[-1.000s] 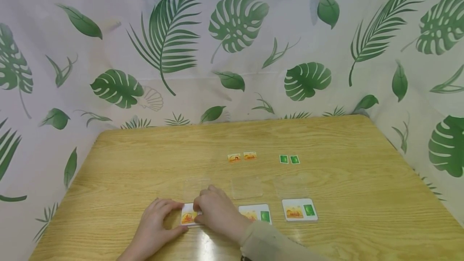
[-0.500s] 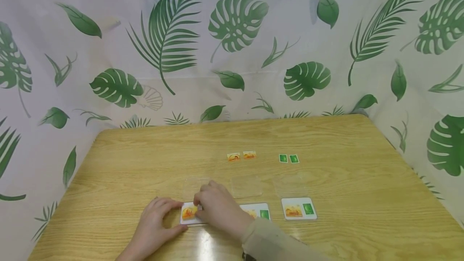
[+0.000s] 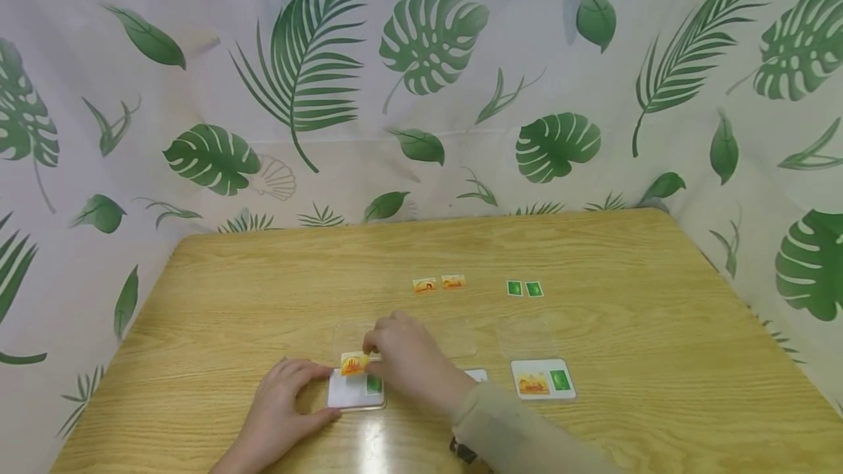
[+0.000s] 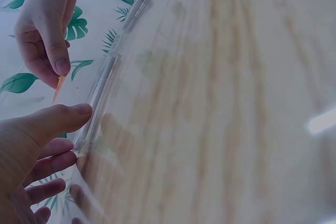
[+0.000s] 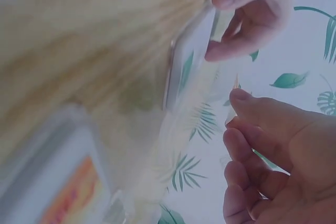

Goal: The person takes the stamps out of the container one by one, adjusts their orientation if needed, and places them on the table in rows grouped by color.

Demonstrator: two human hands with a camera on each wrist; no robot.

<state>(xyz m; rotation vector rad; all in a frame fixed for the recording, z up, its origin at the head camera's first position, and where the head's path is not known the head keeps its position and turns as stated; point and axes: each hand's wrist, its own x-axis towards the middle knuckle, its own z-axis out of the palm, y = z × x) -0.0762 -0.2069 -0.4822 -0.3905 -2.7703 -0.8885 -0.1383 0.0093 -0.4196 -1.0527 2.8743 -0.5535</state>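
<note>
My left hand [image 3: 279, 404] holds a shallow white-faced case [image 3: 345, 392] by its left end, thumb at the near edge and fingers at the far edge. Just above that case, my right hand [image 3: 418, 360] pinches a small orange-and-yellow picture card [image 3: 353, 363] between thumb and index finger. On the right of the case's white face is a green picture [image 3: 374, 385]. Seen from the right wrist, the case [image 5: 191, 51] lies flat in the left hand [image 5: 257, 14]. From the left wrist, the orange card [image 4: 59, 88] appears nearly edge-on.
Right of the hands lies another case [image 3: 544, 393] with orange and green pictures; a middle one [image 3: 477, 374] is mostly hidden by the right arm. Behind them are clear plastic lids [image 3: 527, 339]. Farther back lie two orange cards [image 3: 453, 281] and two green cards [image 3: 534, 289].
The right hand has lifted the orange card off the case's face, up and away from me, uncovering bare white and the green picture. The left hand has stayed put.
</note>
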